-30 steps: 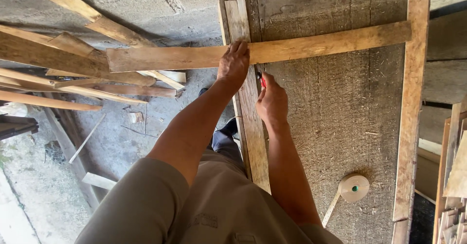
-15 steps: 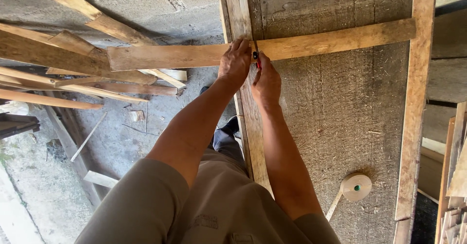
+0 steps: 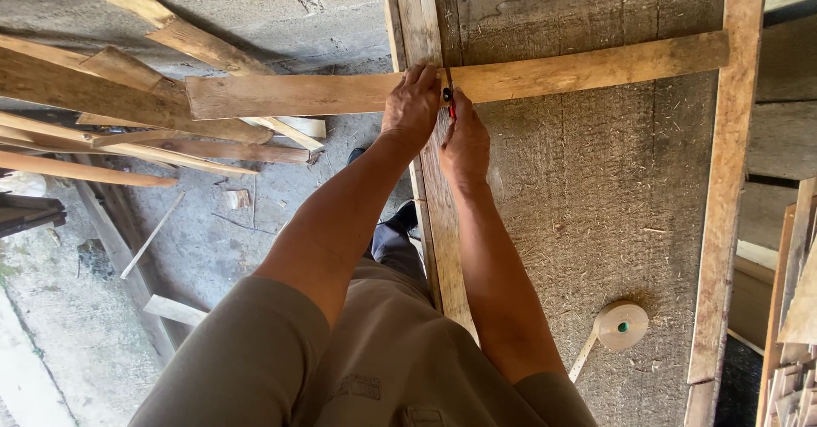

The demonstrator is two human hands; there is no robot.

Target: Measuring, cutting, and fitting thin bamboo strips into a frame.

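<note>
A long wooden slat (image 3: 562, 71) lies crosswise over a grey board panel (image 3: 587, 214) with a wooden frame. My left hand (image 3: 410, 108) presses flat on the slat where it crosses the panel's left frame rail (image 3: 438, 223). My right hand (image 3: 464, 142) sits right beside it, fingers closed on a small red marker or pencil (image 3: 450, 105) whose tip touches the slat. The two hands are touching.
A round wooden mallet (image 3: 617, 327) lies on the panel at the lower right. Several loose planks (image 3: 128, 129) are stacked at the left over a concrete floor (image 3: 204, 240). The panel's right frame rail (image 3: 723, 206) runs down the right; more timber (image 3: 796, 308) stands at the far right.
My right hand has moved up along the left rail to the slat, beside my left hand, bringing the red marker onto the wood. The left hand stayed on the slat.
</note>
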